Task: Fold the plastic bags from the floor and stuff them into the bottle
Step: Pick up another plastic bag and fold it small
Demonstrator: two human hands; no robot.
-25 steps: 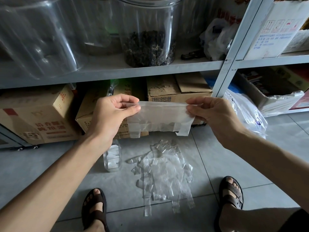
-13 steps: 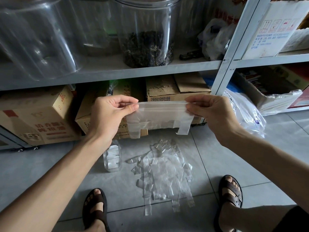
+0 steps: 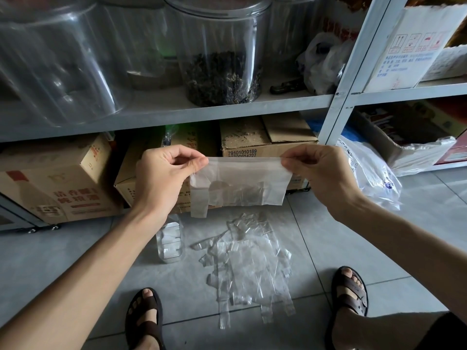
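A clear plastic bag (image 3: 240, 183) is stretched flat and folded over, held up in front of the shelf. My left hand (image 3: 161, 178) pinches its upper left corner and my right hand (image 3: 321, 173) pinches its upper right corner. Its handle strips hang down at the left and right ends. Below, a heap of several clear plastic bags (image 3: 247, 263) lies on the tiled floor. A small clear bottle (image 3: 169, 245) stands on the floor left of the heap, partly behind my left wrist, with folded plastic inside.
Grey metal shelving (image 3: 338, 102) stands right behind the held bag, with big clear jars (image 3: 217, 51) above and cardboard boxes (image 3: 60, 183) below. A larger plastic bag (image 3: 371, 178) lies at the right. My sandalled feet (image 3: 145, 319) flank the heap.
The held bag hangs a little deeper than before, with its lower edge and strips dropped down. My hands stayed in nearly the same place.
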